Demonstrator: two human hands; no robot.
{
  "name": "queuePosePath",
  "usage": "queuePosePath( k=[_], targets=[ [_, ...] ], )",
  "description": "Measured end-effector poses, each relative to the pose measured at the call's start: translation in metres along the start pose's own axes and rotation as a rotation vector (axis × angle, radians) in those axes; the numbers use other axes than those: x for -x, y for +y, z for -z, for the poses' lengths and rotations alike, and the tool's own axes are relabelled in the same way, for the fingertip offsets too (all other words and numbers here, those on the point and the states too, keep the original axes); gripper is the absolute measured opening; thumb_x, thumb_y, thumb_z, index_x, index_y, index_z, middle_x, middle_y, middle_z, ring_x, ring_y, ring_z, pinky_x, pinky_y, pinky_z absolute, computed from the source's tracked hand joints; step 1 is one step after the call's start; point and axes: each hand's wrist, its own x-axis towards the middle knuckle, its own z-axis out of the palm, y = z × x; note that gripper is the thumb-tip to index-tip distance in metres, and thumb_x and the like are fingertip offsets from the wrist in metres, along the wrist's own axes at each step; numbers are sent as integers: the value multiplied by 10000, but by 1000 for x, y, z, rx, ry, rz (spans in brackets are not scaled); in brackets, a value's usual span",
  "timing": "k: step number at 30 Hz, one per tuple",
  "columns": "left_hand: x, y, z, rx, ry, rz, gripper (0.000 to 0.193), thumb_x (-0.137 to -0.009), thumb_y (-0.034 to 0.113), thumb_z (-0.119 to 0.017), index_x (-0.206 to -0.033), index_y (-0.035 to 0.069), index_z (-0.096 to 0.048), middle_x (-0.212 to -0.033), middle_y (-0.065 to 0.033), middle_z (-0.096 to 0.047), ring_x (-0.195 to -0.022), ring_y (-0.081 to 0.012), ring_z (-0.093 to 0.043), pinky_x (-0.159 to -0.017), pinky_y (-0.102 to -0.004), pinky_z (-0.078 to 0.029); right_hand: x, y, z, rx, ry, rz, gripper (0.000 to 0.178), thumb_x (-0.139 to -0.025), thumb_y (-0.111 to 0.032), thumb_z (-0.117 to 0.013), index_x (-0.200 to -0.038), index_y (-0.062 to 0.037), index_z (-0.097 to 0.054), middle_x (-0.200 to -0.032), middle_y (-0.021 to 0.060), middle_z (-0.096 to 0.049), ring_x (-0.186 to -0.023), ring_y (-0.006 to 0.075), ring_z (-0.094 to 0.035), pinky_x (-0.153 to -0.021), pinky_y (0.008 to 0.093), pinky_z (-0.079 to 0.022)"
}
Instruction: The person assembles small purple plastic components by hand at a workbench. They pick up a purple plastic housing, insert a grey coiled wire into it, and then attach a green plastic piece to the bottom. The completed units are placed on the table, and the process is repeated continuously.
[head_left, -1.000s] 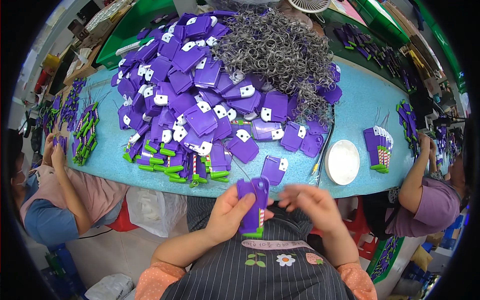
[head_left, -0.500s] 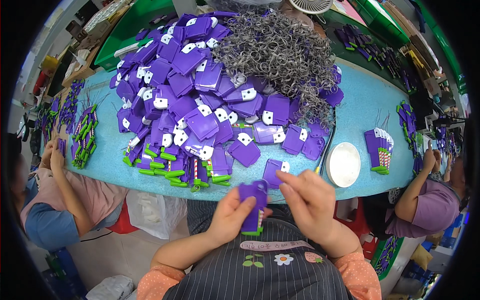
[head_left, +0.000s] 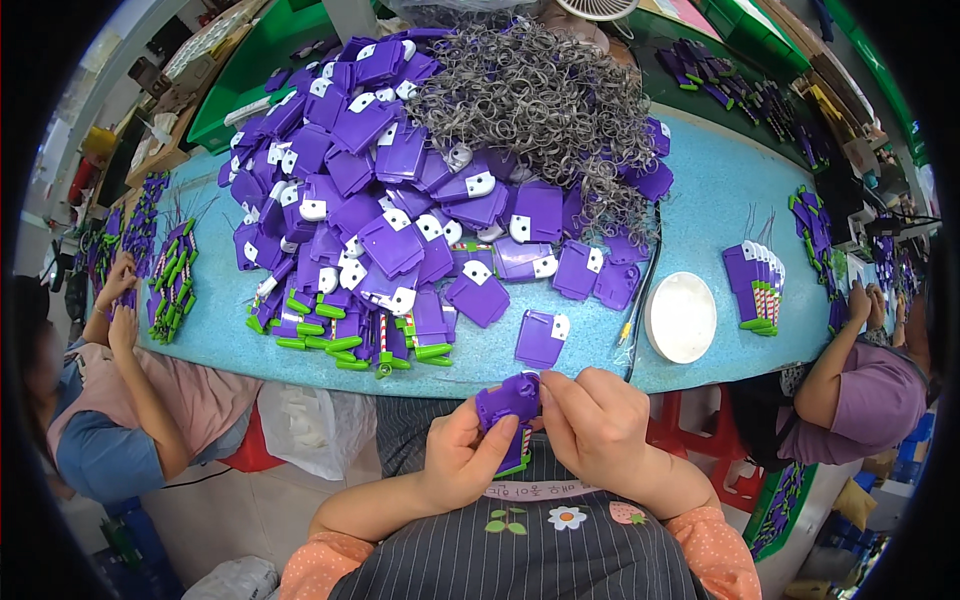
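In front of my apron, my left hand [head_left: 458, 455] grips a purple plastic case [head_left: 508, 400] with a green lower end and a red-and-white striped edge. Its thumb presses on the case face. Closed in a pinch, my right hand [head_left: 597, 420] meets the upper right corner of the case; whatever is between its fingertips is hidden. Just beyond lies a single purple cover [head_left: 541, 340] with a white corner, flat on the table. Farther off rises a big heap of similar purple covers [head_left: 395, 245], with green-ended cases [head_left: 330, 335] along its near edge.
Tangled grey wire loops [head_left: 535, 95] are piled at the back. A round white dish [head_left: 680, 318] stands on the blue table [head_left: 695, 200], beside a dark cable [head_left: 645, 290]. Stacked purple cases [head_left: 755, 285] lie at the right. Co-workers sit at both sides, their hands at the table.
My right hand has come down and left onto the case's upper corner. The case has tilted in my left hand. The whole view has shifted slightly.
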Motion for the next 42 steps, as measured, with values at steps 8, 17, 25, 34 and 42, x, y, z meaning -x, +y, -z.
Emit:
queuePosePath(
  k=[8, 17, 25, 34, 42],
  targets=[
    [-8, 7, 2, -493, -54, -223, 269, -872, 31, -551, -1127, -53, -531, -830, -146, -660, -634, -193, -642, -578, -292, -504, -3, 4, 0, -215, -72, -160, 104, -780, -73, -642, -805, 9, -583, -612, 82, -472, -532, 255, -521, -461, 327, -407],
    [-13, 36, 13, -196, -470, 136, 263, -914, 74, -503, -1151, -35, -467, -949, -165, -647, -814, -193, -663, -693, -310, -524, -29, 57, -15, -783, 35, -598, 132, -847, -124, -627, -890, -25, -551, -769, 32, -557, -668, 82, -509, -565, 245, -406],
    [-10, 17, 1, -697, 111, -299, 270, -859, 22, -574, -1101, -75, -503, -889, -174, -643, -692, -202, -665, -588, -288, -513, 2, 11, -11, -830, -208, -402, 234, -815, -12, -605, -1047, 14, -594, -1021, 98, -592, -853, 134, -561, -663, 244, -454],
    [-8, -4, -7, -69, 126, -135, 278, -916, 28, -495, -1172, -76, -465, -952, -95, -623, -816, -116, -609, -716, -241, -486, 22, 5, -34, -887, -20, -382, 136, -888, -45, -535, -1004, 8, -584, -927, 89, -610, -794, 128, -584, -631, 205, -436],
    [-12, -9, 3, 272, -8, -1, 339, -958, 47, -398, -1279, -33, -322, -1211, -180, -515, -1025, -208, -582, -915, -331, -454, 5, 15, -30, -1277, -232, -729, 155, -906, -123, -573, -1013, -26, -517, -781, -29, -553, -645, 29, -493, -561, 185, -396]
  ],
)
